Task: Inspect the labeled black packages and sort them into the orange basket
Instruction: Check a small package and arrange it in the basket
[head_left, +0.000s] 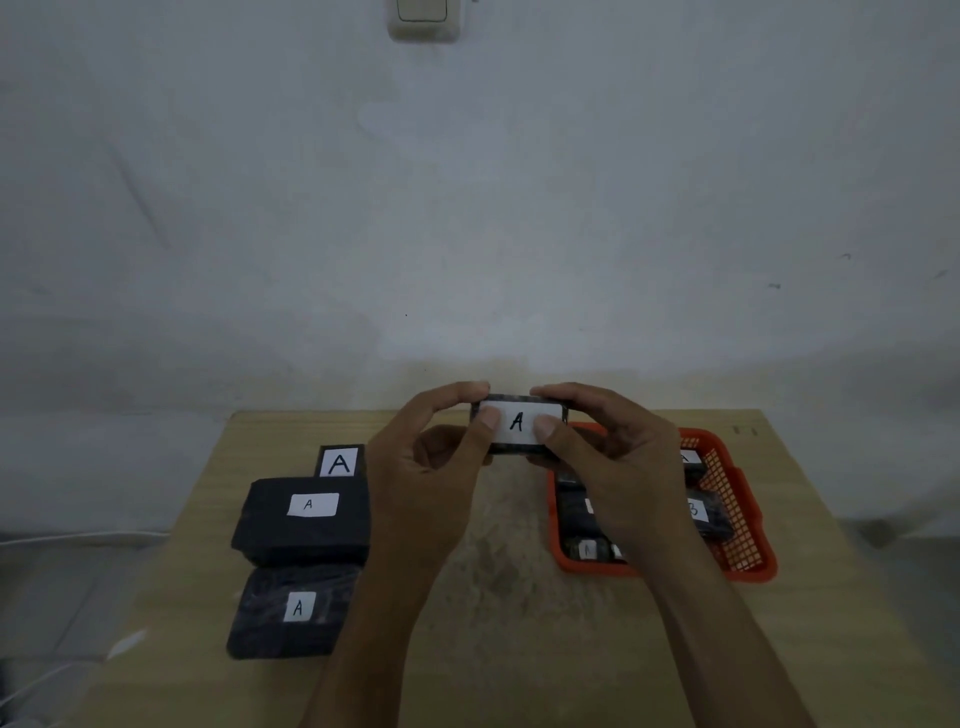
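A small black package (519, 423) with a white label marked A is held up above the table, label facing me. My left hand (431, 467) pinches its left end and my right hand (613, 467) pinches its right end, thumbs on the label. The orange basket (737, 499) sits at the right and holds several black packages, one labelled B (706, 512); my right hand hides part of them. On the left lie three black packages labelled A: a small one at the back (340, 461), a large one (306, 519) and one nearest me (296, 613).
The wooden table (493, 623) stands against a pale wall, its back edge just behind my hands. A white switch box (423, 18) is mounted high on the wall. White cables (78, 538) run along the floor at the left.
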